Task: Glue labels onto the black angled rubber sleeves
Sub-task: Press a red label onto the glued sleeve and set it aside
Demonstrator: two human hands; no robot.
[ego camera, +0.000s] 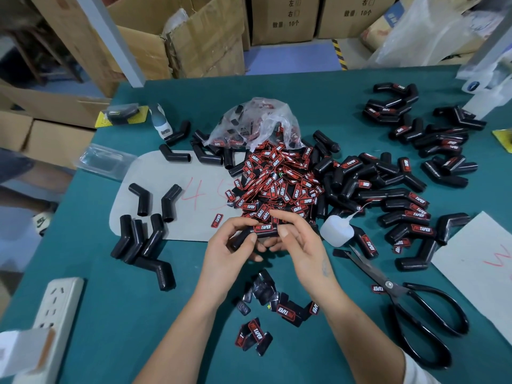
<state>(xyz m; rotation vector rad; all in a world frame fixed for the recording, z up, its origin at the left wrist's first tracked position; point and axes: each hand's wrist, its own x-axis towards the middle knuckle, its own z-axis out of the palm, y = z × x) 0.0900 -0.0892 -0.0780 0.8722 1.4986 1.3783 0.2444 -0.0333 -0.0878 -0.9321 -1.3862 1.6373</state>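
Both hands hold one black angled rubber sleeve (245, 236) above the green table (116, 314). My left hand (232, 245) grips its lower end. My right hand (300, 239) pinches the upper end, where a red-and-black label (263, 229) sits on the sleeve. A heap of loose labels (277, 181) spills from a clear bag (257, 123) just beyond my hands. Unlabelled sleeves (144, 239) lie to the left, labelled sleeves (410, 212) to the right. A white glue bottle (336, 228) lies beside my right hand.
Black scissors (410, 309) lie at the right front. A white power strip (55, 314) sits at the left edge. A few labels (279, 311) lie between my forearms. White sheets (476, 261) lie right and centre-left. Cardboard boxes (194, 37) stand behind the table.
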